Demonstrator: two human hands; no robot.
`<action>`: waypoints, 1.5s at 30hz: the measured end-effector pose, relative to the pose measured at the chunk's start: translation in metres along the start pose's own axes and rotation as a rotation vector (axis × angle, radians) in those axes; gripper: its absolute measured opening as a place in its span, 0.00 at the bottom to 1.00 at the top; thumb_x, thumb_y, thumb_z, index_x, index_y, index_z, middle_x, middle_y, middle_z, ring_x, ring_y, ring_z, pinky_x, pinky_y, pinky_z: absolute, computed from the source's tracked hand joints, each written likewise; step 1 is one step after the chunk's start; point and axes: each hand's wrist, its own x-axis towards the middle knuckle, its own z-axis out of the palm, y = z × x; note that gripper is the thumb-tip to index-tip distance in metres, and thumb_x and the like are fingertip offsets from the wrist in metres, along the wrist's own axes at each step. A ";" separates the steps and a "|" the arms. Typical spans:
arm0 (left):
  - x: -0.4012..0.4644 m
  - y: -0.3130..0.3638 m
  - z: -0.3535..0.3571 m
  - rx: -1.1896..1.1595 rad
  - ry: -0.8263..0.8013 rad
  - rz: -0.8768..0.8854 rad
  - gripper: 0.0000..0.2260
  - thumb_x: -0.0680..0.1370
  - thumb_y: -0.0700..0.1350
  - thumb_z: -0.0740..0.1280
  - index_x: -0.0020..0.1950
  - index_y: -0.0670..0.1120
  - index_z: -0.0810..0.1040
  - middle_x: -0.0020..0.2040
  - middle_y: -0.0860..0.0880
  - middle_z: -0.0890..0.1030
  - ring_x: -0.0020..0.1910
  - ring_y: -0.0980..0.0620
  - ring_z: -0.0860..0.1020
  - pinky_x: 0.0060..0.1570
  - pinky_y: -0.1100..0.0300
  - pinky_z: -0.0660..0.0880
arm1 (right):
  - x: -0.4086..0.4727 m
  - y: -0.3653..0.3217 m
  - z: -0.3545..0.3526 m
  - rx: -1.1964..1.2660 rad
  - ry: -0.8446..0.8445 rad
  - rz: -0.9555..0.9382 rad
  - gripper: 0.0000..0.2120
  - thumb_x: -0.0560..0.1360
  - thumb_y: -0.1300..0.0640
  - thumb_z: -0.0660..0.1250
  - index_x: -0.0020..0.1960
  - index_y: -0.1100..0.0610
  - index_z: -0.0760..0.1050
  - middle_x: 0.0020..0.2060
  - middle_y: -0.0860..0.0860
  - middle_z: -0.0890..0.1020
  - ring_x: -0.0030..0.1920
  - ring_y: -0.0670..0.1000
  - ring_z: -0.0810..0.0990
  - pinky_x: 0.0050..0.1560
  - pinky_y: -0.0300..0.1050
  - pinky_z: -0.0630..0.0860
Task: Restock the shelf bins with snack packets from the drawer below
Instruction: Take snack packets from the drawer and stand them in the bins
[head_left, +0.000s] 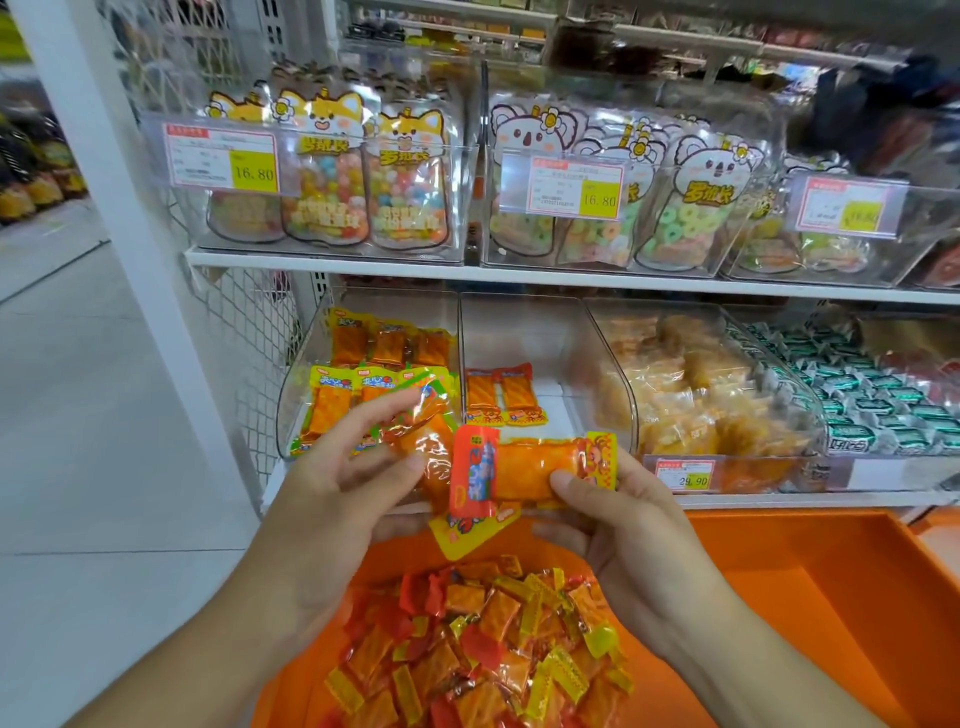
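both hands are holding snack packets in front of the lower shelf. the left hand (337, 462) is gripping a small bunch of orange packets (423, 431), its fingers (384, 410) curled over the top of them and the thumb pressing from below. the right hand (618, 519) is pinching a red-ended packet (524, 473) lying sideways, the thumb on its front face and the other fingers curled behind it, so the packet is touching the bunch in the left hand. a yellow-edged packet (467, 530) is hanging just beneath these, though which hand is carrying it i cannot tell.

below the hands, the orange drawer (810, 587) is standing open, and a loose heap of packets (483, 644) in red, orange and yellow wrappers is lying in its left part.

behind the hands, the left clear bin (296, 395) on the lower shelf is holding rows of yellow-topped orange packets. the middle bin (519, 332) just beside it is holding only two red-topped packets (501, 395) near its front. the next bin to the right (691, 395) is piled with pale orange snacks and is carrying a price tag (683, 474) reading 29.90.

on the upper shelf (519, 275), clear bins are holding animal-shaped candy bags (363, 171) with price tags reading 16.80.
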 end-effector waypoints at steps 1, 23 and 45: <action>0.000 0.000 0.001 0.001 0.009 0.003 0.26 0.79 0.38 0.70 0.67 0.67 0.77 0.52 0.40 0.87 0.50 0.37 0.86 0.50 0.43 0.83 | 0.001 0.000 -0.001 0.003 0.001 -0.006 0.14 0.73 0.66 0.71 0.59 0.62 0.79 0.52 0.65 0.86 0.46 0.61 0.87 0.39 0.49 0.85; 0.007 -0.017 -0.004 -0.310 0.058 -0.301 0.11 0.76 0.35 0.71 0.57 0.40 0.86 0.56 0.38 0.86 0.52 0.39 0.86 0.45 0.47 0.86 | 0.003 0.009 -0.005 -0.141 0.056 0.039 0.13 0.71 0.63 0.77 0.45 0.59 0.72 0.44 0.73 0.83 0.36 0.64 0.83 0.31 0.46 0.77; 0.031 -0.017 0.057 0.211 -0.016 -0.155 0.21 0.72 0.43 0.80 0.59 0.59 0.77 0.49 0.50 0.88 0.48 0.48 0.87 0.52 0.42 0.84 | 0.033 -0.006 -0.017 -0.723 0.084 -0.199 0.16 0.77 0.50 0.75 0.43 0.61 0.76 0.27 0.50 0.71 0.30 0.48 0.69 0.33 0.49 0.69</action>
